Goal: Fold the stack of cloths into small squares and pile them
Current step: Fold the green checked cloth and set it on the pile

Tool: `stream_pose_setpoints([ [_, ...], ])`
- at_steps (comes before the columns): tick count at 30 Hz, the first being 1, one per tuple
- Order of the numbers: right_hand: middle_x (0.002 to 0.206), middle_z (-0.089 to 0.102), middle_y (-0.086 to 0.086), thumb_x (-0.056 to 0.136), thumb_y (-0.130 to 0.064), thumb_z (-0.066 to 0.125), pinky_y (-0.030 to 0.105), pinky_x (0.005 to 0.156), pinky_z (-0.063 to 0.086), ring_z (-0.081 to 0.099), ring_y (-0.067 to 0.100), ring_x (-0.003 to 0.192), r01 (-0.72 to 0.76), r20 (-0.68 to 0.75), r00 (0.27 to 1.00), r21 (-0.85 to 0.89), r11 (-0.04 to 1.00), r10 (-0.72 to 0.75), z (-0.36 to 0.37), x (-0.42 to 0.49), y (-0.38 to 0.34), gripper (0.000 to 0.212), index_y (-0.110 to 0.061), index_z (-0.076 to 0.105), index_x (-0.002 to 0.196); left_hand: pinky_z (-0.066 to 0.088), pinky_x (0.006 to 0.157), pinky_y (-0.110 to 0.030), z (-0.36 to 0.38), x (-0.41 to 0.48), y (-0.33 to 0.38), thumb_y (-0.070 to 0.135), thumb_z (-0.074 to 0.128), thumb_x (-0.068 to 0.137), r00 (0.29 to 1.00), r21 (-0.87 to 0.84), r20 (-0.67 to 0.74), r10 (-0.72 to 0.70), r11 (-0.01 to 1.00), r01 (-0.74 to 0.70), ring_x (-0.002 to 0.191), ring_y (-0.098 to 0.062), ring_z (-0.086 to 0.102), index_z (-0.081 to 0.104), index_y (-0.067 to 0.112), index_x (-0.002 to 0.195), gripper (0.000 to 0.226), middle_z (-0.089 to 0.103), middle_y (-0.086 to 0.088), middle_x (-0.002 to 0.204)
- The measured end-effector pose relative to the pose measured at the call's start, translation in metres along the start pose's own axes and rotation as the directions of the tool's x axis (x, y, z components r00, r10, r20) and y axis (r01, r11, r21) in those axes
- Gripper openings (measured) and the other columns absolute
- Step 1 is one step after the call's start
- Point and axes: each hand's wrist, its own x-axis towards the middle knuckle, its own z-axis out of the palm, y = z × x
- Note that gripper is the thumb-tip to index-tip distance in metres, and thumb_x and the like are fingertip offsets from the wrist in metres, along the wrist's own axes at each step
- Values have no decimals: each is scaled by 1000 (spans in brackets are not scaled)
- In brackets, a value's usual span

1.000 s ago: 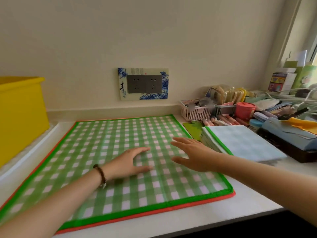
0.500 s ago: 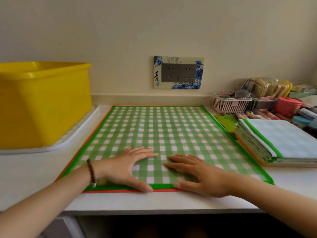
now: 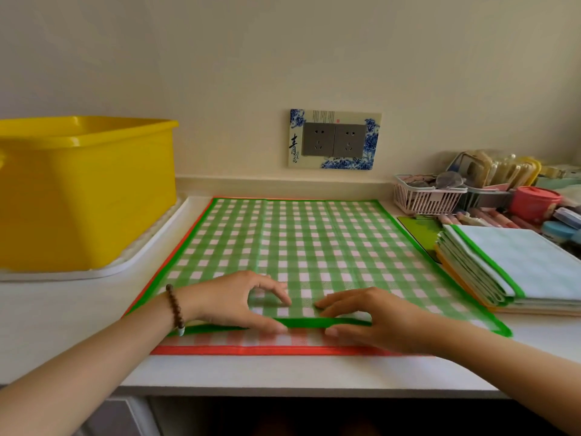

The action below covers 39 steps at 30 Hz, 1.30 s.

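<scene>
Forearms reach in over the near edge of the white counter [image 3: 63, 325], the left wrist wearing a brown bead bracelet [image 3: 175, 306]. Left hand [image 3: 232, 302] and right hand [image 3: 377, 319] sit close together at the front hem of the green checked cloth [image 3: 314, 247]. Each pinches that green border, curled fingers [image 3: 273, 286] on top and the thumb at the edge. The hem sits a little back from the counter's edge, baring a strip of the red-bordered checked cloth [image 3: 267, 350] spread beneath it. Both cloths lie flat in the middle of the counter. To the right, just beside them, is a stack of folded cloths [image 3: 518, 262], pale with green trim. To the left, a yellow tub [image 3: 88, 196] stands on a white tray [image 3: 151, 250]. Farther back on the right are a white basket [image 3: 424, 199] and a pink jar [image 3: 534, 199] among small clutter. On the wall behind is a socket plate [image 3: 334, 140] with blue floral trim.
</scene>
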Motion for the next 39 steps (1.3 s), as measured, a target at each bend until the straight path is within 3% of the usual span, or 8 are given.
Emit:
stream_pose_setpoints([
  [3,117,62,-20,88,-46,56,7,87,43,55,-7,101,-29,-57,998,-54,998,26,-10,7,-3,32,-31,64,115,35,95,-9,-9,5,3,46,72,76,999,-48,-43,32,998,-34,106,10,55,69,32,90,20,65,21,112],
  [7,100,67,-13,90,-37,56,6,73,45,60,-2,84,-26,-125,992,-182,983,3,-34,24,-8,22,-27,64,108,49,79,-18,-30,19,6,33,70,82,990,-52,-126,61,996,-68,78,0,63,67,32,78,6,70,12,83],
  [13,102,69,-1,93,-36,53,26,67,40,63,23,92,-162,-389,921,-447,880,-28,-77,58,-6,24,-24,64,111,46,82,-25,-73,41,7,32,69,83,926,196,-371,66,981,9,93,-14,60,62,30,97,16,64,6,94],
  [17,102,69,4,92,-35,55,31,73,38,60,29,93,-237,-538,843,-378,895,-5,-81,89,11,25,-22,66,110,42,85,-27,-84,57,3,44,62,85,812,378,-579,72,906,190,101,-20,58,59,29,119,37,65,0,111],
  [21,99,66,7,91,-36,56,31,91,33,55,28,96,-282,-583,811,-321,904,46,-76,120,38,29,-19,65,113,30,100,-29,-80,76,-11,45,61,85,715,397,-677,176,905,153,117,-16,48,46,29,132,53,56,5,126],
  [24,101,67,6,90,-36,57,32,95,32,56,26,98,-306,-606,792,-278,910,81,-71,141,58,27,-19,66,109,17,113,-31,-69,89,-22,54,55,85,740,369,-655,152,919,138,136,-16,29,29,26,144,70,36,3,147],
  [29,106,68,4,92,-37,54,31,96,30,55,25,104,-346,-578,804,-262,901,141,-61,169,80,28,-20,64,112,0,118,-44,-47,105,-33,70,44,81,889,333,-458,-7,926,179,145,-15,-5,9,34,149,84,-1,7,158],
  [39,137,51,1,96,-35,46,30,104,31,45,21,126,-286,-492,842,-58,957,222,-17,181,74,40,-20,48,133,-1,118,-44,-13,122,-57,70,34,85,926,260,-318,-204,920,293,146,-16,-4,8,35,149,77,-1,8,159],
])
